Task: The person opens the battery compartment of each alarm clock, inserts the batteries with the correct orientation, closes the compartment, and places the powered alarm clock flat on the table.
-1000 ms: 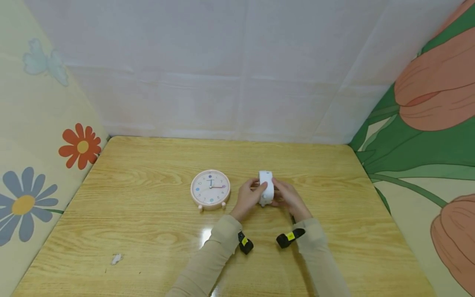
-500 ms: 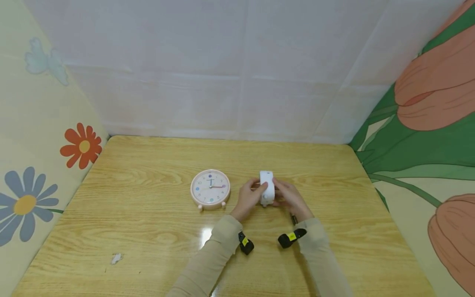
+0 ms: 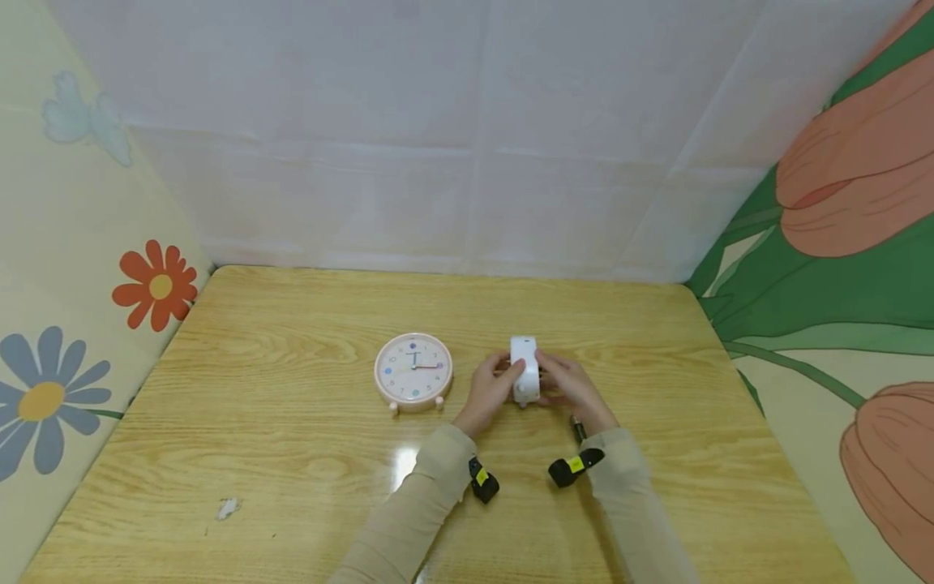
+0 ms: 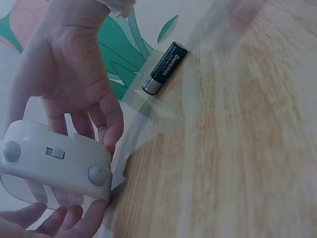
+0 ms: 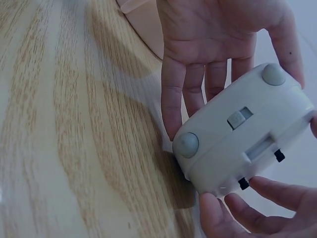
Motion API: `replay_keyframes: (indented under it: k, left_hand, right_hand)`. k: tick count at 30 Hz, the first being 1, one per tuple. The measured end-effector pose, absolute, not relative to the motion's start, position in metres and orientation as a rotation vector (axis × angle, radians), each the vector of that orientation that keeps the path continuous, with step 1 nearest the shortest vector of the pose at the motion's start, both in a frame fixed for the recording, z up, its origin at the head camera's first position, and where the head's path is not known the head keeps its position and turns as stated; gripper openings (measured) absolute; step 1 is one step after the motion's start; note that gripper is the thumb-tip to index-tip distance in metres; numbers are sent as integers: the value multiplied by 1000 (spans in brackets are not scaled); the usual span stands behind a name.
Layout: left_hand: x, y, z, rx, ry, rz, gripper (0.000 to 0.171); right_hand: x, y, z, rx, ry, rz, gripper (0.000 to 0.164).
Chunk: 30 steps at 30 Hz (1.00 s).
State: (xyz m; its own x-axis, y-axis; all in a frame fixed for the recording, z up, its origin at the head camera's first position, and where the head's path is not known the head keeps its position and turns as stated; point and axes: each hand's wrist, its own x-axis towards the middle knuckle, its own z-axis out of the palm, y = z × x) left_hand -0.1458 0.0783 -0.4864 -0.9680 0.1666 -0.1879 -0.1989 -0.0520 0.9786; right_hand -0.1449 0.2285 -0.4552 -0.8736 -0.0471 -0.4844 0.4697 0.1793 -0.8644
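Both hands hold a small white alarm clock (image 3: 524, 371) edge-on above the right-centre of the table. Its underside shows two round grey feet and a sliding switch in the left wrist view; two black knobs stick out of its back in the right wrist view. My left hand (image 3: 491, 391) grips one face, thumb along the rim. On the opposite side my right hand (image 3: 576, 391) holds the clock with its fingertips. A dark battery (image 4: 165, 68) with a silver end lies on the table beside my right wrist. The clock's dial is hidden.
A pink round alarm clock (image 3: 413, 371) lies face up to the left of my hands, its feet toward me. The wood-grain table (image 3: 292, 341) has a pale worn patch (image 3: 228, 508) at front left. Flower-printed and white cloths stand around its sides and back.
The white clock has straightened slightly in the hands. My right forearm has shifted a little to the right, and more of the battery shows beside it.
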Motion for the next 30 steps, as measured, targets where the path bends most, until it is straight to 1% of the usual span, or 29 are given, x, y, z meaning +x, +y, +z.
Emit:
replay_keyframes:
  k: [4,9,14,18,21,27,30]
  left_hand:
    - [-146,76,-487,-33,1917,2123,45]
    - [-146,72,-485,-35,1838,2129,45]
    - [-139,65,-467,-33,1841,2132,44]
    - [-133,60,-457,-30,1849,2127,47]
    - [-133,59,-457,-18,1827,2144,48]
    - [-134,58,-459,-31,1756,2212,47]
    - [-133,58,-459,-30,1814,2216,45]
  right_hand:
    - [-147,229,-456,374,2038,-1748,85]
    - [-147,227,-452,359,1991,-1755,73]
    - [-149,225,-452,367,1980,-1745,63]
    - [-149,226,-454,365,1987,-1729,62]
    - [-149,226,-454,352,1997,-1714,64]
    - [-148,227,-454,305,1991,-1715,62]
    - [-148,227,-455,281,1998,-1720,59]
